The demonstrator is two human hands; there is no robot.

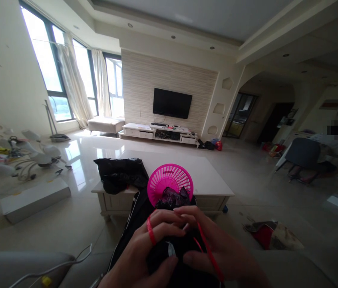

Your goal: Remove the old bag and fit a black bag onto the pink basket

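Observation:
My left hand (pixel 148 244) has its fingers bent, with a red drawstring (pixel 151 231) looped round them. Facing it, my right hand (pixel 213 244) is also curled, and a red strap runs down across it. The fingertips of both hands meet above my dark trousers. Just beyond them, a crumpled black plastic bag (pixel 173 198) lies in the mouth of a bright pink slotted plastic basket (pixel 170 176), held tilted toward me near my legs. How the strap joins the bag is hidden by my hands.
A white low table (pixel 207 176) stands in front, with a black plastic bag (pixel 121 174) on its left. A long box (pixel 37 200) and an overturned swivel chair (pixel 41 154) lie on the left floor. A person sits at the right near a grey chair (pixel 302 154).

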